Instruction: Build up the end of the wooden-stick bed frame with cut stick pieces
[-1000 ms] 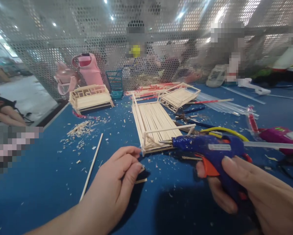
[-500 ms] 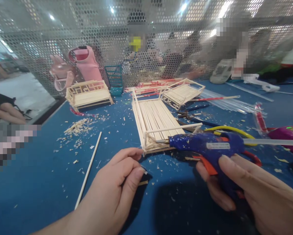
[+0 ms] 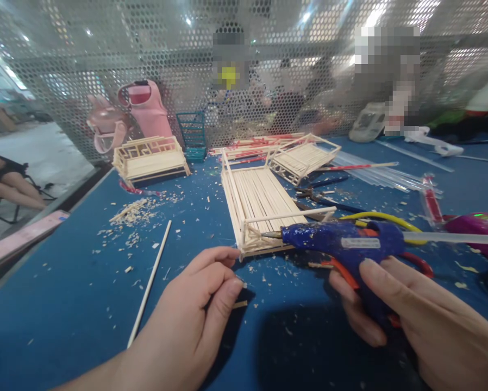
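My right hand (image 3: 407, 315) grips a blue glue gun (image 3: 345, 244) with an orange trigger, a clear glue stick poking out of its back. The metal nozzle touches the near end of a long wooden stick frame (image 3: 256, 201) lying on the blue table (image 3: 64, 304). My left hand (image 3: 191, 309) rests on the table just in front of the frame's near corner, thumb and fingers pinched on a short stick piece (image 3: 239, 304) whose tip shows past the thumb.
A long thin stick (image 3: 150, 282) lies left of my left hand, with wood shavings (image 3: 132, 214) beyond. A small stick bench (image 3: 150, 160), another stick frame (image 3: 303, 157), clear glue sticks (image 3: 382, 176), a yellow cable (image 3: 382, 218) and a purple device (image 3: 478, 225) lie around. A perforated screen (image 3: 268, 70) backs the table; people sit behind it.
The glue gun's nozzle has shifted slightly left, onto the frame's near end. My left hand has stayed pinched on the short stick in nearly the same spot.
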`<state>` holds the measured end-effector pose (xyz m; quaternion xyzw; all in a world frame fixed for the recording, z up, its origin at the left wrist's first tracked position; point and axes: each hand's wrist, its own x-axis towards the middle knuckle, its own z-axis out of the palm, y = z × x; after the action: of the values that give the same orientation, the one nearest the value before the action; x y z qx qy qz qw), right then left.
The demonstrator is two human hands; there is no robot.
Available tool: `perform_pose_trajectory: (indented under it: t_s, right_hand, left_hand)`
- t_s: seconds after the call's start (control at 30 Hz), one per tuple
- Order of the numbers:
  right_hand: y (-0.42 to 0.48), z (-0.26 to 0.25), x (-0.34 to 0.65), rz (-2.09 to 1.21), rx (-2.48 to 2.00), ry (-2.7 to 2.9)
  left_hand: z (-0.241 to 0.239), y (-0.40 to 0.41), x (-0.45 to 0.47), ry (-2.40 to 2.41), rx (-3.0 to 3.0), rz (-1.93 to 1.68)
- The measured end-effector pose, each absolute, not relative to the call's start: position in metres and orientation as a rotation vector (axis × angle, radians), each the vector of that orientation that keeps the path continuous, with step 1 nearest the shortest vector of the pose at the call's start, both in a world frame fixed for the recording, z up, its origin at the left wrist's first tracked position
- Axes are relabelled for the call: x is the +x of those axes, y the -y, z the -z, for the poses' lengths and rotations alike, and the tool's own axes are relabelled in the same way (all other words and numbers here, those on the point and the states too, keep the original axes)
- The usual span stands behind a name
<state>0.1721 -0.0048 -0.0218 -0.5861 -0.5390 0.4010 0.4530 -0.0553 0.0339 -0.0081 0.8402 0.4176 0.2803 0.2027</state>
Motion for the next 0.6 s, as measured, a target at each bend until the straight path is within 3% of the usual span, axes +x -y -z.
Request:
perform_pose_trajectory:
  t_s: [0.6]
  right_hand:
    - [0.012, 0.026, 0.176, -0.81, -1.368, 1.425]
  left_hand:
    - [0.007, -0.036, -0.054, -1.135, 2.322, -0.786]
